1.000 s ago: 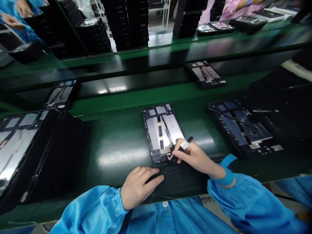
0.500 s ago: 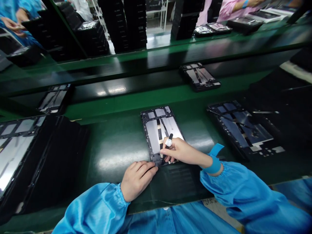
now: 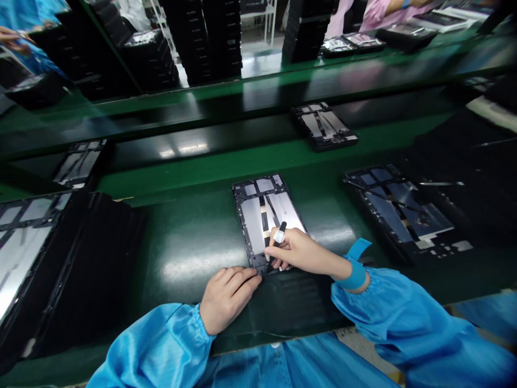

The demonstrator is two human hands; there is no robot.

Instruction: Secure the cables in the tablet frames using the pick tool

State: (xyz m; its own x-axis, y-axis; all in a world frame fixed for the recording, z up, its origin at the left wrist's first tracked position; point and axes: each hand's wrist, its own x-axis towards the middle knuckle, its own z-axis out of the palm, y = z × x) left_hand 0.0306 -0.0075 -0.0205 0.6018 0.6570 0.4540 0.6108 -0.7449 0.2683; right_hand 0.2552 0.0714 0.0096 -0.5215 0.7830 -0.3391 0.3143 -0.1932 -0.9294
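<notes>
Flat on the green **surface** (image 3: 194,258), a little in from its near edge, a black tablet frame (image 3: 254,223), long sides running away from the body and skewed slightly. Inside the frame, two broad silver panels, a narrow dark-and-tan strip between them, and small grey rectangular patches along the far end.

Over the frame's near right corner, the right hand (image 3: 302,253), with its fingers (image 3: 288,245) curled tightly around a slim black tool (image 3: 281,226), the tool's lower end down at the central strip. Around the tool or a finger, a white band (image 3: 278,236), too small to tell which. Against the near left corner, the left hand (image 3: 228,293), fingers (image 3: 246,281) loosely together and slightly curved, tips touching the frame, nothing gripped. At the right wrist, a blue strap (image 3: 355,275); on both arms, shiny blue sleeves (image 3: 161,345).

To the left of the frame, a wide stretch of glossy green up to a larger frame (image 3: 24,253) on a black sheet (image 3: 89,264) at the surface's left edge. To the right, a narrower gap before another open frame (image 3: 399,210), also on black sheeting. Beyond the far edge, a dark rail (image 3: 202,145), then two smaller frames (image 3: 323,126) well apart on a green strip, and further off, stacks of black trays (image 3: 218,37).
</notes>
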